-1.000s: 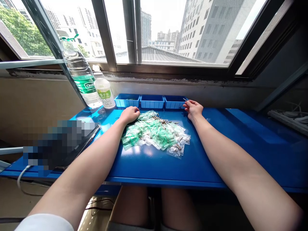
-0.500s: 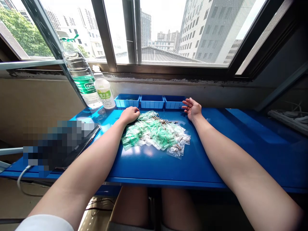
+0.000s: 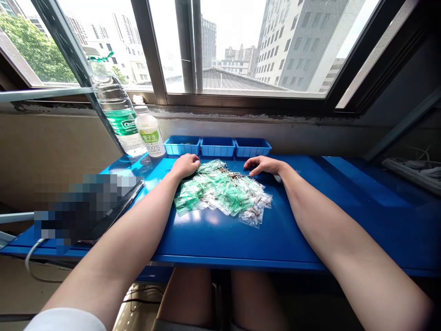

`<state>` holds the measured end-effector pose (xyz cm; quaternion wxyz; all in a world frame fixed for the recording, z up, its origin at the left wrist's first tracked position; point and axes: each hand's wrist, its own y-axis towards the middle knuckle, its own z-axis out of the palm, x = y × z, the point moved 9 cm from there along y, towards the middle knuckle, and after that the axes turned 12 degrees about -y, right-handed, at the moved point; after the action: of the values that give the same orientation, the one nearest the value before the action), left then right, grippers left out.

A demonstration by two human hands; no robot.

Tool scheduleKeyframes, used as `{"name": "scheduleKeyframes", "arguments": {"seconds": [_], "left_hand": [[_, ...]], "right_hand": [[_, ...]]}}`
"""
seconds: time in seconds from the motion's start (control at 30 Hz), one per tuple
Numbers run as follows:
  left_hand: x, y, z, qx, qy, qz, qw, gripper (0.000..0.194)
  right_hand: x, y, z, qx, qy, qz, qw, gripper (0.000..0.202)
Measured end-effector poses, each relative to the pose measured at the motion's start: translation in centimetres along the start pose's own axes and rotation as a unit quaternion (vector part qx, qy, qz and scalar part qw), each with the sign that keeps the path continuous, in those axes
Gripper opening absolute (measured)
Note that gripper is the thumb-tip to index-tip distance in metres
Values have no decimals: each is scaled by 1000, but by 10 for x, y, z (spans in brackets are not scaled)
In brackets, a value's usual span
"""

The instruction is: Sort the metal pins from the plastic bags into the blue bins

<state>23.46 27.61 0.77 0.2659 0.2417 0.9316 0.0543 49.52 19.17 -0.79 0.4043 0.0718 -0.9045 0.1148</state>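
A heap of small clear and green-tinted plastic bags (image 3: pixel 223 193) lies in the middle of the blue table. Short metal pin-like pieces (image 3: pixel 235 174) are scattered along its far edge. At the heap's far left rests my left hand (image 3: pixel 187 164), its fingers curled in; the palm side is hidden, so anything inside cannot be seen. My right hand (image 3: pixel 263 165) is at the heap's far right, near the metal pieces. Its thumb and fingers are apart with nothing visible between them. Behind the heap stand three blue bins, the left (image 3: pixel 182 148), the middle (image 3: pixel 217 149) and the right (image 3: pixel 253 150).
A large water bottle (image 3: pixel 119 117) and a smaller white bottle (image 3: pixel 150 133) stand at the back left. A dark, partly blurred flat object (image 3: pixel 113 207) lies at the left of the table (image 3: pixel 241 246). A power strip (image 3: pixel 413 172) is at the far right.
My right hand has moved left and nearer from beside the right bin to the heap's edge, turning from palm up to palm down. My left hand stays put.
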Motion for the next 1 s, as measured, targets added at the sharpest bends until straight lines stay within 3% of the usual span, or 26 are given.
{"name": "scheduleKeyframes", "arguments": {"seconds": [0.13,0.3,0.5,0.6,0.77,1.0], "left_hand": [[0,0,0,-2,1,2,1000,36],[0,0,-1,-2,-3,0,1000,37],[-1,0,0,2,-5,-2,1000,37],[0,0,0,0,-4,-1,1000,37],[0,-1,-1,0,-3,-2,1000,37],[0,0,-1,-2,-4,3,1000,36]], "right_hand": [[1,1,1,7,-40,-12,999,31],[-6,6,-4,-50,-45,-14,998,25],[-20,6,-29,-259,39,-29,965,28],[-29,3,-37,-322,81,-10,943,33],[-31,-3,-44,-342,154,-33,926,42],[-42,-11,-53,-365,253,-13,896,43]]}}
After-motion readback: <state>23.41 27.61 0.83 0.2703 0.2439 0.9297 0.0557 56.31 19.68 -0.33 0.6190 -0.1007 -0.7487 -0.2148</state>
